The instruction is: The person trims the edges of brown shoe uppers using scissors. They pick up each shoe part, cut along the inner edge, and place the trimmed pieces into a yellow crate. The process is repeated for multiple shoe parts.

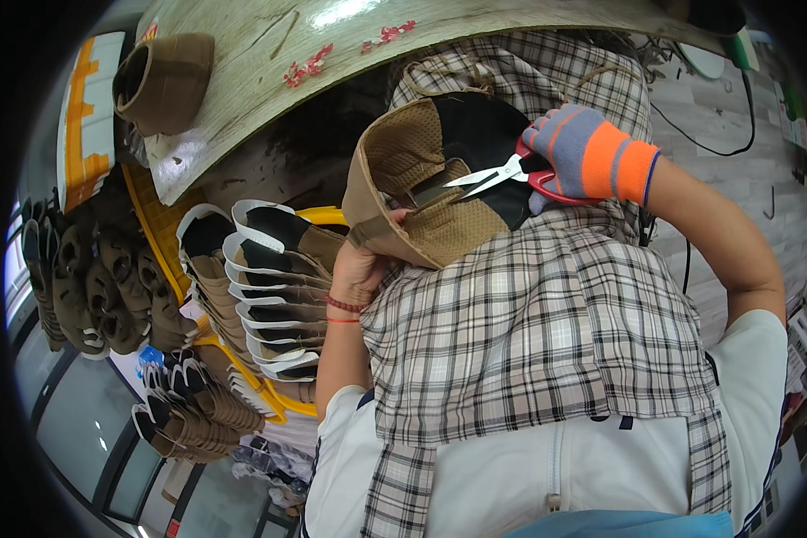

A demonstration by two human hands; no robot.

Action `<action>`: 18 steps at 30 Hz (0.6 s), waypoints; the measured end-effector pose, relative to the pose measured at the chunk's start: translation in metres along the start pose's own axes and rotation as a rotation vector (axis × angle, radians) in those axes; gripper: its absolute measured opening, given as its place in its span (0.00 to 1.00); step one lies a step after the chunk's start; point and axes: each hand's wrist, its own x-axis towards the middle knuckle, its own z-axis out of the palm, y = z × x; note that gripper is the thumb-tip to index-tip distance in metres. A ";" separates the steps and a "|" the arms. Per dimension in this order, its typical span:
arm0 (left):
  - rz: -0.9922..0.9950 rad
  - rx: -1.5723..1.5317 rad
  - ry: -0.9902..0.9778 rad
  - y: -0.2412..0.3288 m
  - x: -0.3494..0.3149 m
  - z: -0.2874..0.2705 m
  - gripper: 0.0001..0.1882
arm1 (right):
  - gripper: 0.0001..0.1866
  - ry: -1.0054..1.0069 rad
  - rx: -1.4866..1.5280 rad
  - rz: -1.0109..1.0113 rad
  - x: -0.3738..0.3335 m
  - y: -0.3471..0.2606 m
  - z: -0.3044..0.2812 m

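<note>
A brown shoe upper (368, 193) with a tan perforated lining and a black section lies over my lap, its inside turned toward me. My left hand (364, 267) is bare, with red bands at the wrist, and grips the upper's near left edge; most of its fingers are hidden behind the material. On my right hand (583, 154) is a grey and orange glove. Its fingers are wrapped round the red handles of a pair of scissors (509, 169). The blades are slightly apart and point left into the upper's opening, beside a dark strip.
A curved wooden-look tabletop (251, 108) spans the far side, bearing another brown upper (175, 81). Left of me, stacked uppers (278, 278) stand by a yellow rack (269, 394). More uppers (108, 287) hang farther left. A cable (717, 148) trails at the right.
</note>
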 end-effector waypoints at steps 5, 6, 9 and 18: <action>0.008 -0.044 -0.005 0.000 0.003 0.005 0.15 | 0.38 -0.230 0.049 0.075 0.017 -0.008 -0.002; 0.016 -0.047 -0.025 0.000 0.004 0.001 0.15 | 0.39 -0.310 0.058 0.096 0.023 -0.010 -0.005; 0.012 -0.047 -0.042 0.002 0.000 0.004 0.16 | 0.39 -0.470 0.060 0.141 0.031 -0.013 -0.009; -0.003 -0.052 -0.035 0.001 0.001 0.004 0.17 | 0.43 -0.122 0.042 -0.026 0.036 -0.024 0.000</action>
